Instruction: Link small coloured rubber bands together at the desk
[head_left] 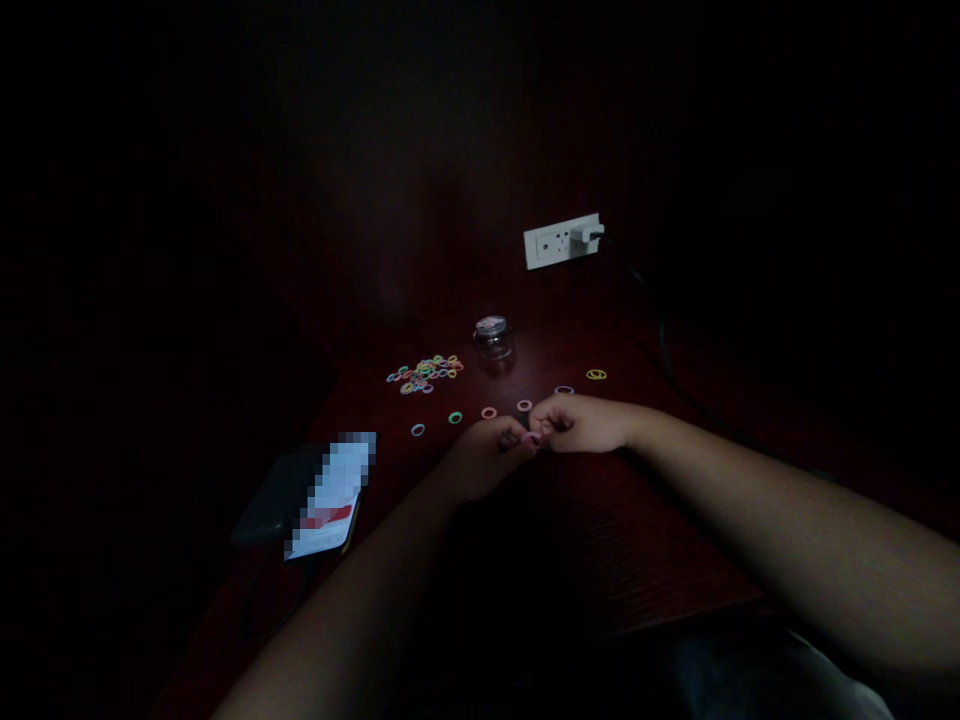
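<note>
From where I stand in this dim room, I see two bare hands meeting over a dark red, wood-grained table (637,560). The left hand (486,458) comes in with its thumb and fingertips closed on a small pink ring-shaped band (531,437). The right hand (581,425) reaches the same band from the other side, its fingers curled and their tips pinched together on it, so the band sits between the two hands, low over the near part of the table.

Just beyond the hands, single bands lie spaced in a loose line: a pale blue band (418,430) well to the left, then a green band (455,417), a salmon-orange band (489,413), a pale pink band (524,406) and a lilac band (564,390), the last partly hidden by the right hand. Farther right lie yellow bands (596,375), overlapping.

Behind the line, on the left, I see a scattered heap of multicoloured bands (426,373), and to its right a small clear jar with a lid (493,340), upright. A phone with a lit screen (334,500) lies at the left beside a flat dark object (277,495). On the wall, a white socket panel (562,242) holds a white plug (587,234) with a dark cable (664,340).
</note>
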